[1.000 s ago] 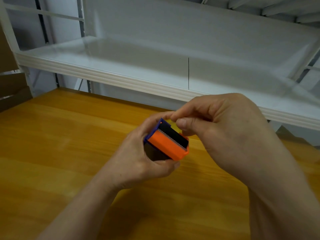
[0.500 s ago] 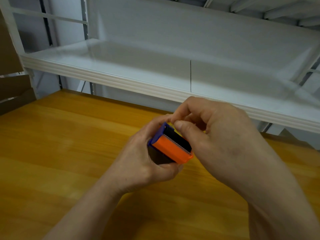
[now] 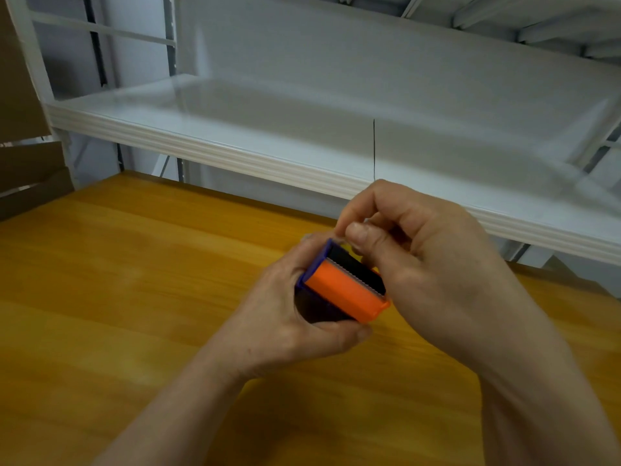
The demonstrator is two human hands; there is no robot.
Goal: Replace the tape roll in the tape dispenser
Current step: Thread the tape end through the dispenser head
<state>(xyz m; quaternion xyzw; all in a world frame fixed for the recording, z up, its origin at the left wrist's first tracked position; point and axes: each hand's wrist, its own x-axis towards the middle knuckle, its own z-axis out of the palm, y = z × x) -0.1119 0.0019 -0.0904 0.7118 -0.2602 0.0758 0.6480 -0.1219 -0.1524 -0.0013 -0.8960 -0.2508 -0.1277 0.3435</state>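
A small tape dispenser [image 3: 346,290] with an orange front, blue side and serrated cutter edge is held above the wooden table [image 3: 134,280]. My left hand [image 3: 285,317] grips it from below and from the left, thumb under its lower edge. My right hand [image 3: 430,264] is at its top far end, thumb and forefinger pinched together over the dark slot behind the cutter. What they pinch is too small to make out. The tape roll inside is hidden.
A white metal shelf [image 3: 268,163] runs across behind the table, its edge just beyond my hands. Brown cardboard [image 3: 23,146] stands at the far left.
My right thumb and forefinger have shifted slightly along the dispenser's top edge and pinched closer. The left hand keeps the same grip.
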